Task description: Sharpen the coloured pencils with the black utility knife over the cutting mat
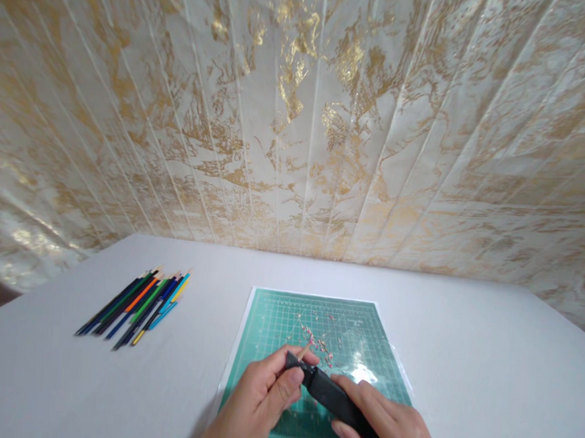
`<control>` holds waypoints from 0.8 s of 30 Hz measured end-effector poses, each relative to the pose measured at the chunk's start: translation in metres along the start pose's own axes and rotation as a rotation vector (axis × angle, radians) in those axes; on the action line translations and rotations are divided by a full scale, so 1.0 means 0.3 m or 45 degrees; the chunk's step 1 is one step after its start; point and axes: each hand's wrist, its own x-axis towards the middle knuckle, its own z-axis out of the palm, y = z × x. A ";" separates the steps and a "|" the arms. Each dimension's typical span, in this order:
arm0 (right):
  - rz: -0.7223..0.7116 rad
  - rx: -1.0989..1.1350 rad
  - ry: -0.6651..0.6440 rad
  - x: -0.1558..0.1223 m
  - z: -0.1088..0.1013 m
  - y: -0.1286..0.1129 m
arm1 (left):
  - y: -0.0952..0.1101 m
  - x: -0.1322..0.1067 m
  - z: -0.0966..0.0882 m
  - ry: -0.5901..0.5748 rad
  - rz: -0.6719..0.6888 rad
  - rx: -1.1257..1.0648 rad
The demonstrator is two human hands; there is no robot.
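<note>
Above the green cutting mat (271,323), my left hand (265,389) is closed around a pencil. Only the pale wooden tip of the pencil (305,350) shows past my fingers; the rest is hidden. My right hand (389,420) grips the black handle of a knife (338,399). The knife's front end meets the pencil beside my left thumb, and its cutting edge is too small to make out. Pink and wood-coloured shavings (320,345) lie scattered on the mat just beyond my hands.
On the left of the white table (207,319), several coloured pencils (141,302) lie side by side in a loose group, points away from me. A white and gold patterned curtain or sheet (307,147) rises behind the table's far edge. Light glares on the mat's right side.
</note>
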 end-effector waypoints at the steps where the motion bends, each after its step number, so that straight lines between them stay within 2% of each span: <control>1: 0.004 0.000 -0.007 0.000 0.000 0.000 | 0.005 0.001 0.001 0.008 0.014 0.003; 6: 0.033 0.007 -0.035 0.002 -0.003 -0.005 | 0.019 0.015 0.002 0.122 0.055 0.039; 10: 0.084 -0.026 0.082 0.007 0.010 -0.018 | 0.014 0.027 0.000 0.166 0.026 0.026; 14: 0.098 -0.005 0.138 0.008 0.028 -0.021 | -0.002 0.023 0.004 0.059 0.031 -0.113; 19: 0.094 0.089 0.088 0.001 0.034 -0.010 | -0.007 0.008 0.011 -0.070 0.026 -0.120; 24: 0.092 0.107 0.052 0.000 0.027 -0.009 | -0.006 0.008 0.003 -0.044 0.059 -0.053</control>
